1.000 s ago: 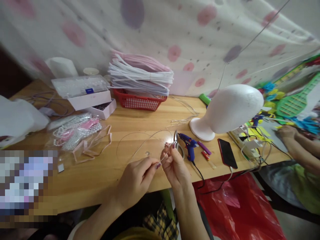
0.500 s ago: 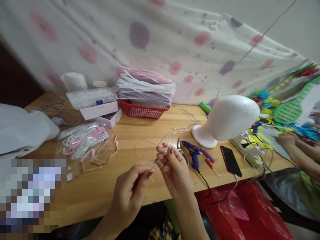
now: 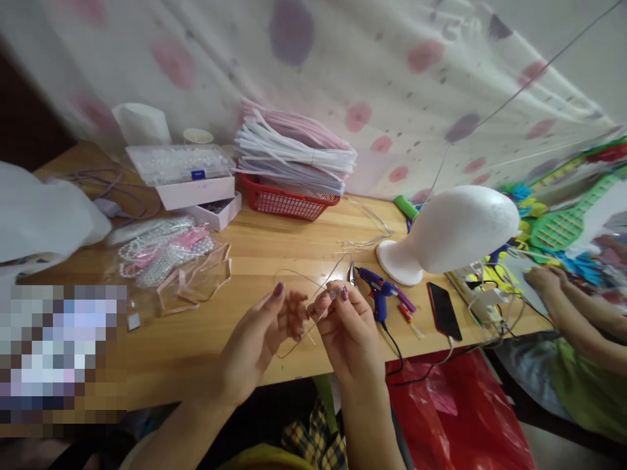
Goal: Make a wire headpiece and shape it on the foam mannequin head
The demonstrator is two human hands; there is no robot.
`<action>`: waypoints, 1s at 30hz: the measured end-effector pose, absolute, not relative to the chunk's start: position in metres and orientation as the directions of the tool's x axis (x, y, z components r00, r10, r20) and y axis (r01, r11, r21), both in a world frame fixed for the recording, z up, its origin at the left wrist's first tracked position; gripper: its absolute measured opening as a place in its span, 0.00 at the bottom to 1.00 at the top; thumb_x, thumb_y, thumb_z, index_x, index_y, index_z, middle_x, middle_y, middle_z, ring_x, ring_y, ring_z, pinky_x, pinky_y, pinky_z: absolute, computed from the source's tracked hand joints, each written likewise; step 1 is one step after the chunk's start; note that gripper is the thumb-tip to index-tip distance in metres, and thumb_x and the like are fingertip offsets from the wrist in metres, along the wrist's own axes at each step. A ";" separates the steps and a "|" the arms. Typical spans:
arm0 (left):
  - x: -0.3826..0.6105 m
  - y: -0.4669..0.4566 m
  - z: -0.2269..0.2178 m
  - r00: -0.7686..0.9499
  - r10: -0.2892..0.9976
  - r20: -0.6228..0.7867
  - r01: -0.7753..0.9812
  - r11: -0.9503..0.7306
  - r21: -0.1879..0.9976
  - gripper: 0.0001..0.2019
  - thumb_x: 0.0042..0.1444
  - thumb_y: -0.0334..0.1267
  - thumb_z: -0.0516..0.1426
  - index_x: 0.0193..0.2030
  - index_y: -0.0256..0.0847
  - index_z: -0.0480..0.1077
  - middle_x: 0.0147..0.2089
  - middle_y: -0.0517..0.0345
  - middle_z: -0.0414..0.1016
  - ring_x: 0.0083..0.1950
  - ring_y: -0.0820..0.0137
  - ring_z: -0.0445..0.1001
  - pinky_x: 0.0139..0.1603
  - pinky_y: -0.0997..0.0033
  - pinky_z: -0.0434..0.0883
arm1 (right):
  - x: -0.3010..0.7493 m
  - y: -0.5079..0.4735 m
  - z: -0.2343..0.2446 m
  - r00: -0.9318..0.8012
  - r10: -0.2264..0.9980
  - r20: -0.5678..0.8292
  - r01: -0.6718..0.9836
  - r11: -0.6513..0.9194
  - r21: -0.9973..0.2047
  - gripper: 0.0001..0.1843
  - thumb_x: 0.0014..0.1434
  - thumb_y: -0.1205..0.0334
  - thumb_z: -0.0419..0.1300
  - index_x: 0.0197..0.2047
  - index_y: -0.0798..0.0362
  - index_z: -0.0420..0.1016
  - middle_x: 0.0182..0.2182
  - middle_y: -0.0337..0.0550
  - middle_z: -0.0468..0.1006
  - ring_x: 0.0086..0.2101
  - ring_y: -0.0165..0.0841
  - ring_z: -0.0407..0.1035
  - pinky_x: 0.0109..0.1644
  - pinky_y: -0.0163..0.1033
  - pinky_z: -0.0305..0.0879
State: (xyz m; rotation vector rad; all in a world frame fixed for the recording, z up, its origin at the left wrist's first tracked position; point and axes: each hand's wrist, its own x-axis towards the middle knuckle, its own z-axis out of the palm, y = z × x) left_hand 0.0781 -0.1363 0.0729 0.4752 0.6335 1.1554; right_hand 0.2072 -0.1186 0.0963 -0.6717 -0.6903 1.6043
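Palm turned up, the right hand (image 3: 349, 329) had thumb and fingers pinched together on the thin wire (image 3: 292, 352)! Just beside it, the left hand (image 3: 255, 339) hung loosely spread, thumb apart from half-curled fingers, the wire looping between and beyond both above the worktop (image 3: 196, 356).

Light wood-grain tabletop (image 3: 259, 245). On it, left: open pale box (image 3: 227, 213), clear bag of white pearl strands (image 3: 164, 251), pink ribbon (image 3: 229, 269), small white tag (image 3: 134, 320). Rear middle: red plastic basket (image 3: 289, 202); thin wires (image 3: 365, 244) beside it. Right: white foam mannequin head (image 3: 460, 228) on its base, blue glue gun (image 3: 379, 292), purple stick (image 3: 405, 300), smartphone (image 3: 445, 311) face up, power strip (image 3: 456, 285) just right of it.
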 end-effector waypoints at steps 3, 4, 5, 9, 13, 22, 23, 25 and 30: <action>0.082 -0.124 0.076 0.253 0.943 -0.219 -0.779 0.332 0.532 0.20 0.52 0.53 0.66 0.40 0.37 0.76 0.34 0.59 0.72 0.34 0.74 0.71 0.36 0.76 0.71 | 0.208 -0.122 0.097 -0.148 0.988 -0.044 -0.607 -0.126 -0.785 0.07 0.52 0.58 0.73 0.33 0.51 0.84 0.23 0.36 0.80 0.24 0.20 0.73 0.34 0.22 0.71; 0.083 -0.122 0.078 0.226 0.954 -0.198 -0.797 0.298 0.525 0.18 0.51 0.50 0.68 0.39 0.37 0.76 0.33 0.59 0.72 0.34 0.75 0.71 0.36 0.76 0.72 | 0.208 -0.123 0.098 -0.157 0.987 -0.038 -0.595 -0.125 -0.794 0.07 0.52 0.58 0.73 0.33 0.51 0.84 0.22 0.36 0.80 0.24 0.21 0.72 0.33 0.22 0.71; 0.085 -0.121 0.080 0.198 0.963 -0.182 -0.813 0.265 0.519 0.15 0.50 0.46 0.69 0.37 0.37 0.76 0.33 0.60 0.73 0.33 0.75 0.71 0.35 0.76 0.72 | 0.208 -0.124 0.098 -0.165 0.986 -0.030 -0.589 -0.123 -0.798 0.07 0.53 0.58 0.72 0.34 0.50 0.84 0.22 0.36 0.80 0.23 0.21 0.72 0.33 0.23 0.71; 0.093 -0.123 0.088 0.101 0.981 -0.163 -0.841 0.172 0.514 0.13 0.46 0.38 0.71 0.32 0.39 0.72 0.31 0.62 0.76 0.31 0.76 0.73 0.34 0.77 0.72 | 0.209 -0.127 0.099 -0.187 0.982 0.000 -0.608 -0.116 -0.785 0.06 0.54 0.60 0.72 0.36 0.49 0.83 0.22 0.35 0.80 0.23 0.21 0.73 0.33 0.23 0.72; 0.095 -0.128 0.091 -0.005 0.995 -0.103 -0.814 0.056 0.579 0.13 0.49 0.36 0.70 0.35 0.41 0.69 0.31 0.63 0.78 0.34 0.74 0.77 0.37 0.76 0.74 | 0.209 -0.129 0.100 -0.161 0.986 -0.036 -0.611 -0.128 -0.781 0.06 0.52 0.59 0.73 0.32 0.50 0.82 0.21 0.35 0.80 0.23 0.21 0.73 0.31 0.23 0.72; 0.091 -0.134 0.090 -0.133 0.982 0.137 -0.636 -0.191 0.748 0.10 0.57 0.30 0.63 0.39 0.45 0.65 0.35 0.66 0.79 0.36 0.76 0.78 0.37 0.78 0.77 | 0.209 -0.134 0.098 -0.196 0.968 -0.154 -0.617 -0.244 -0.749 0.08 0.50 0.59 0.74 0.30 0.51 0.80 0.20 0.35 0.80 0.21 0.22 0.73 0.28 0.24 0.71; 0.090 -0.135 0.090 -0.136 0.978 0.157 -0.617 -0.208 0.759 0.12 0.56 0.29 0.63 0.39 0.45 0.64 0.35 0.66 0.79 0.35 0.75 0.78 0.36 0.77 0.77 | 0.209 -0.135 0.098 -0.202 0.967 -0.155 -0.618 -0.249 -0.746 0.08 0.50 0.59 0.74 0.30 0.51 0.80 0.20 0.36 0.80 0.21 0.22 0.73 0.29 0.24 0.71; 0.089 -0.137 0.092 -0.126 0.973 0.192 -0.583 -0.229 0.780 0.13 0.56 0.29 0.63 0.39 0.45 0.62 0.35 0.65 0.78 0.35 0.73 0.79 0.33 0.76 0.78 | 0.210 -0.136 0.098 -0.216 0.966 -0.144 -0.623 -0.250 -0.741 0.08 0.51 0.59 0.73 0.30 0.52 0.80 0.21 0.36 0.80 0.21 0.22 0.73 0.29 0.25 0.71; 0.087 -0.142 0.098 -0.149 0.962 0.228 -0.450 -0.271 0.851 0.14 0.58 0.27 0.60 0.40 0.46 0.59 0.36 0.65 0.77 0.38 0.71 0.79 0.37 0.71 0.78 | 0.211 -0.137 0.097 -0.262 0.958 -0.118 -0.648 -0.265 -0.714 0.06 0.53 0.61 0.72 0.31 0.51 0.80 0.23 0.36 0.82 0.22 0.22 0.74 0.31 0.24 0.72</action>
